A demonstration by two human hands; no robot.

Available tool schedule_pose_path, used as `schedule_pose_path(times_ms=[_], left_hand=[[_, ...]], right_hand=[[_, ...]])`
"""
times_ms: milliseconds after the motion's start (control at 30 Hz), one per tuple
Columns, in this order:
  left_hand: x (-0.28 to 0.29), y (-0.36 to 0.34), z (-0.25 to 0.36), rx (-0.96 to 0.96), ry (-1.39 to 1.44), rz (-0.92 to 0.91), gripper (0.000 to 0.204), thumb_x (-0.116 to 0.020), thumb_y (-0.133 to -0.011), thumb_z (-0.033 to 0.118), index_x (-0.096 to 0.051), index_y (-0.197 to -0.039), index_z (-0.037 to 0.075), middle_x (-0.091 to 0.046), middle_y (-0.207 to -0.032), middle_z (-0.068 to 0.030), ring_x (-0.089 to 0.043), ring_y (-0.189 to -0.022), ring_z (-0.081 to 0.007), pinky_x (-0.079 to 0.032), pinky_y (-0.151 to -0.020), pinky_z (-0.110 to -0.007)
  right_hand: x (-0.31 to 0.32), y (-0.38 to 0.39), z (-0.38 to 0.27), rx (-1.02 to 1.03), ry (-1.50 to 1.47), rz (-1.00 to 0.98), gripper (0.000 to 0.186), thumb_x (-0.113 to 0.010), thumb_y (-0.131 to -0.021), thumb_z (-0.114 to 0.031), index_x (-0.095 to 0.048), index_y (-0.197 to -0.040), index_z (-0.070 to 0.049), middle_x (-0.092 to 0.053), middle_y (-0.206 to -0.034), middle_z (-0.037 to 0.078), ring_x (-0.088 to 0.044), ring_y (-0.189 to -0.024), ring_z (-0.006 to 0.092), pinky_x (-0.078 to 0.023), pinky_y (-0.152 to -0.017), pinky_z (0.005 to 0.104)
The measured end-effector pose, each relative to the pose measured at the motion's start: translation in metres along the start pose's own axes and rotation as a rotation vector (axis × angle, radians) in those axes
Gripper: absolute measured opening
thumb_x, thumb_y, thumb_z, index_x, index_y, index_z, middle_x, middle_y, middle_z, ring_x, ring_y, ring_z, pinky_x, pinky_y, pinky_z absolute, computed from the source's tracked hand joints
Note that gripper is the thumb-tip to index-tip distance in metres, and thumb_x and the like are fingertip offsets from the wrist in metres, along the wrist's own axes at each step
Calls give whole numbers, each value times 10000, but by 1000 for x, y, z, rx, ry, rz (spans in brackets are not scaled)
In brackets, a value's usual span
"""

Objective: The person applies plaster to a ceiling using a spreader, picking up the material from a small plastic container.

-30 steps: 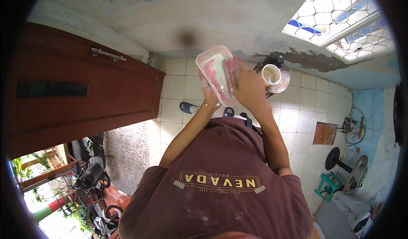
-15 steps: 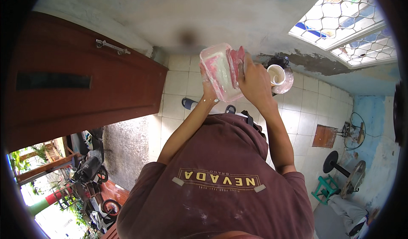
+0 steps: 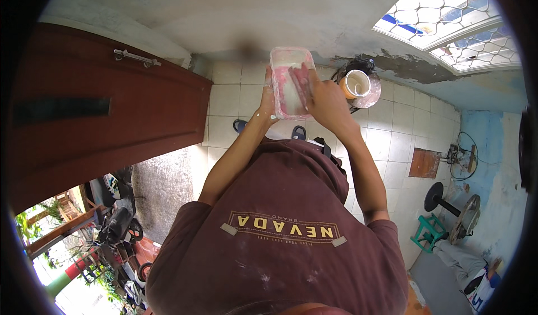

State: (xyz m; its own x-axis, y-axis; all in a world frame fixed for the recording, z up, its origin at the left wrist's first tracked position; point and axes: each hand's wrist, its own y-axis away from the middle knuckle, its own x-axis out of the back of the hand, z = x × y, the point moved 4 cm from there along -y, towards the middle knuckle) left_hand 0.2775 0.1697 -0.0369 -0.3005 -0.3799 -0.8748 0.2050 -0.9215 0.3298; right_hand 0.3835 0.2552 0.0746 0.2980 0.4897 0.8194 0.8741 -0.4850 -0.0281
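Fingers (image 3: 314, 86) of the right hand (image 3: 330, 103) are being held closed on a flat pinkish scraper (image 3: 301, 84), which is being slanted over the inside of a translucent, pink-smeared tray (image 3: 274, 88) just left of them. Along its left side the tray is being gripped by the left hand (image 3: 267, 98); how far those fingers are being tucked beneath cannot be told. White paste (image 3: 290, 99) is being held in the tray, so its working seems to be under way, with a fair share apparently being left. Both forearms are being stretched forward and angled toward each other. Just right of the right fingers, a white-and-orange cup (image 3: 348, 90) is being shown upright. Beyond the fingers, a patchy wall (image 3: 185, 18) is being faced, its dark patch (image 3: 412, 75) seemingly being left uncoated.
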Motion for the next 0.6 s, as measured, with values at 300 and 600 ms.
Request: schedule_pose_path(times_ms=[300,600], left_hand=[[15,-13,-16,69,124,18,872,-286,-962,781,-383,-1528,125,-507,-1467,-149,-541,-1320,-315,-480,-1101,-495],[23,-5,-20,-16,1,86,889,-325,-938,803,-439,-1495,119,-551,-1425,-146,-577,-1277,-308,-497,-1072,-498]], right_hand=[[-10,12,-5,-102,-63,-7,247,-582,-914,-71,-475,-1092,64,-620,-710,297,-629,-711,509,-497,-672,565],[-24,17,2,-153,-98,89,238,-567,-930,-55,-480,-1112,71,-622,-748,327,-617,-735,536,-488,-682,574]])
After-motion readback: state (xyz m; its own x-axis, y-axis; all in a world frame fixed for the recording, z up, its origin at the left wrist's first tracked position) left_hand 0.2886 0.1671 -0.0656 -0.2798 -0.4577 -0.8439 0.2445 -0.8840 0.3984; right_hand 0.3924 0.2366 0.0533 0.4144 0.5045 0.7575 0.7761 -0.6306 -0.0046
